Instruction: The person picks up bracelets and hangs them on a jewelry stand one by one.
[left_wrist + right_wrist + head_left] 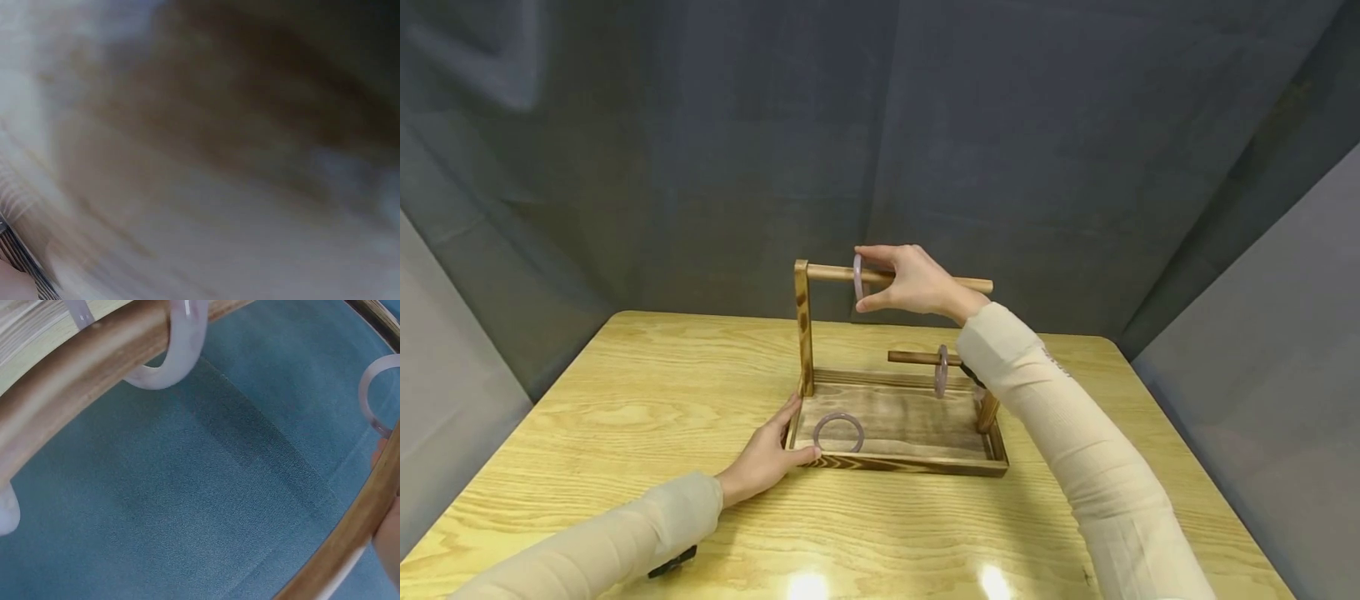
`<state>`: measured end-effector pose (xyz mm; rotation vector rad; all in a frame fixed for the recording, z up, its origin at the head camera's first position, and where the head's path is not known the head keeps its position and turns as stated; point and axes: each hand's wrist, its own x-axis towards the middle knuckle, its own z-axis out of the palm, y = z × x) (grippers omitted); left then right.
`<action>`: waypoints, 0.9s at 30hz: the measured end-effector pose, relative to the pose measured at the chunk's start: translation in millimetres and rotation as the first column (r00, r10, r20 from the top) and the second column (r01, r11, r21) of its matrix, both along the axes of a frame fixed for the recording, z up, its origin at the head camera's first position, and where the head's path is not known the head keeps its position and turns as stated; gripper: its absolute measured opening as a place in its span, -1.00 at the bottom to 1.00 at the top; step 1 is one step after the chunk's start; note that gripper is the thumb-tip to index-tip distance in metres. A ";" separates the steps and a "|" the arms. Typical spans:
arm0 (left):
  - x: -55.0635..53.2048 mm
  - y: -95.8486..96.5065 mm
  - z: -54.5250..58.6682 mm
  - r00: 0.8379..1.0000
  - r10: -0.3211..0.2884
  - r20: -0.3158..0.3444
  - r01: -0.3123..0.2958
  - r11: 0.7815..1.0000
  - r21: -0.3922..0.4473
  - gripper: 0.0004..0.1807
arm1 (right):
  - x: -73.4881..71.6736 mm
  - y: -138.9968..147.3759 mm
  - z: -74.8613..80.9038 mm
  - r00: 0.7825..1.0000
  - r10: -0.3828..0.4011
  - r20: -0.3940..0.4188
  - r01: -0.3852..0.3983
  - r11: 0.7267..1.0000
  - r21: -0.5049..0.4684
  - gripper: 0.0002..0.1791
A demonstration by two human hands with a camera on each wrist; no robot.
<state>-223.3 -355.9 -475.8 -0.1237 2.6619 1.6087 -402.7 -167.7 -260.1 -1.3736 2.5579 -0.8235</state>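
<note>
My right hand pinches a pale lilac bangle between thumb and fingers, with the upper rod of a wooden stand passing through it. In the right wrist view this bangle shows beside the fingers. A second bangle hangs on the lower rod. Inside the stand's tray, a third bangle is at the front left. My left hand rests against the tray's left end, fingers along the side and thumb at the front rim. The left wrist view is too blurred to show the hold.
The stand's left post carries the upper rod; a shorter right post is partly behind my right sleeve. Beneath everything lies a wood-grain table. Dark cloth hangs behind it. A pale rounded piece at the right wrist view's left edge is unclear.
</note>
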 end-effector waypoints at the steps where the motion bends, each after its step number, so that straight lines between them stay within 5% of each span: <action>1: -0.2 0.2 0.0 1.000 -0.001 0.001 0.001 1.000 -0.002 0.00 | 0.2 0.2 0.3 1.000 -0.003 -0.002 0.003 1.000 0.008 -0.03; 27: -0.6 3.7 1.9 1.000 -0.010 -0.002 0.010 1.000 0.005 -0.02 | 3.6 -2.0 2.7 0.997 -0.044 -0.057 0.053 0.985 0.161 -0.02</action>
